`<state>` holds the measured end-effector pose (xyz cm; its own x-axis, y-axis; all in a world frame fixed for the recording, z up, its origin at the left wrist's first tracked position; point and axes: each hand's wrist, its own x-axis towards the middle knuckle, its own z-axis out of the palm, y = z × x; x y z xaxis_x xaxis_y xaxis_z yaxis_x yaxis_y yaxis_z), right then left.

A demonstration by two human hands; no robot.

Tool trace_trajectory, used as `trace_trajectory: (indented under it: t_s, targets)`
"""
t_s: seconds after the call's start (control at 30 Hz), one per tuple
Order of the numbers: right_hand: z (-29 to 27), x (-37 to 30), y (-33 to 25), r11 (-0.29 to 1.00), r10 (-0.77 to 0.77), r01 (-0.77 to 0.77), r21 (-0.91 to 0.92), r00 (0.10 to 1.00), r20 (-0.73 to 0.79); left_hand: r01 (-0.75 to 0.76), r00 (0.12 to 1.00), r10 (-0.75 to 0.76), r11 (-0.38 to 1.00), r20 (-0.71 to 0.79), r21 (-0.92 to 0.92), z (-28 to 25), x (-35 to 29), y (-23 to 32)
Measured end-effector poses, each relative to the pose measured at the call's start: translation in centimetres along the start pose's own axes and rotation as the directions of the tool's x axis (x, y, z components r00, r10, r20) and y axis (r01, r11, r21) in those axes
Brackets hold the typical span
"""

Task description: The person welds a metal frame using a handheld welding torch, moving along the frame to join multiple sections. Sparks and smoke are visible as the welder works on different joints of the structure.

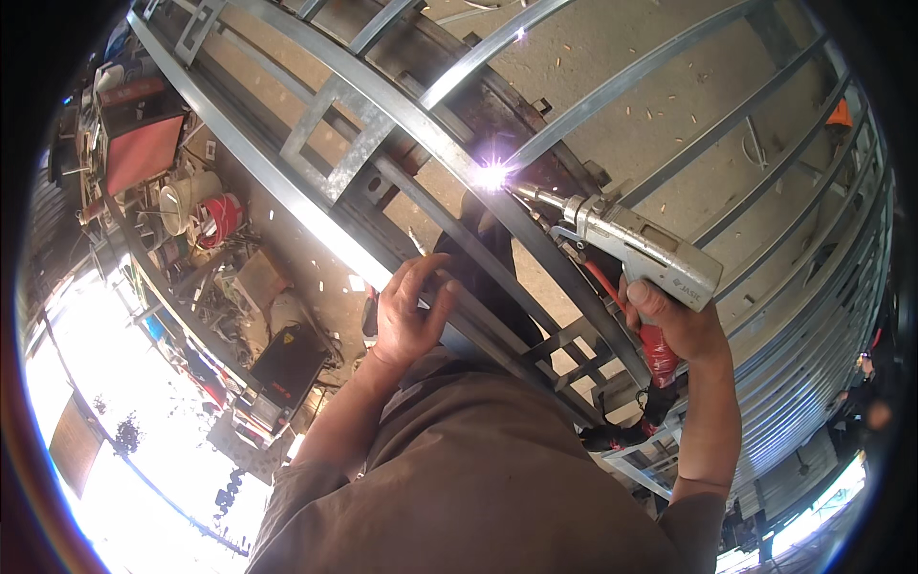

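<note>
My right hand [674, 320] is wrapped round the grip of a silver handheld welding gun [650, 247] with a red cable section [658, 356] below it. From the gun's nozzle [538, 195], a bright violet-white welding spark [491, 176] glows at a joint between a curved steel bar [574, 113] and a long flat rail [421, 117]. My left hand [414, 311] lies on the nearer steel rail [320, 230], its fingers bent round the edge. A slim pale tip [418, 241] shows just beyond those fingers; I cannot tell what it is.
Parallel curved steel bars [813, 263] fill the right side. Rectangular brackets [339, 143] join the rails. To the left stand a red-fronted box [142, 153], a red bucket [220, 218] and a black case [290, 365] amid clutter. Small scraps dot the concrete floor [612, 57].
</note>
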<state>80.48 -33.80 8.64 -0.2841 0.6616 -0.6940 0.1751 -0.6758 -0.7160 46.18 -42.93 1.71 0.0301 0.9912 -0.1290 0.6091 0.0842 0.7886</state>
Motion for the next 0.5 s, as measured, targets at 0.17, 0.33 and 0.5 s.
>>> trace_trajectory:
  t_s: [0.17,0.33,0.5]
  targets:
    - [0.0,0.1,0.0,1.0,-0.011,0.011,-0.015,1.0,0.011,-0.153,0.986,0.163,0.969,-0.036,0.193,1.4,-0.8,-2.2]
    - [-0.1,0.0,0.0,1.0,-0.021,0.021,-0.019,1.0,0.011,-0.157,0.982,0.177,0.96,-0.066,0.232,1.9,-0.9,-2.4]
    - [0.0,0.0,0.1,1.0,-0.011,0.012,-0.02,1.0,0.017,-0.202,0.971,0.228,0.94,-0.067,0.274,1.7,-0.4,-2.2]
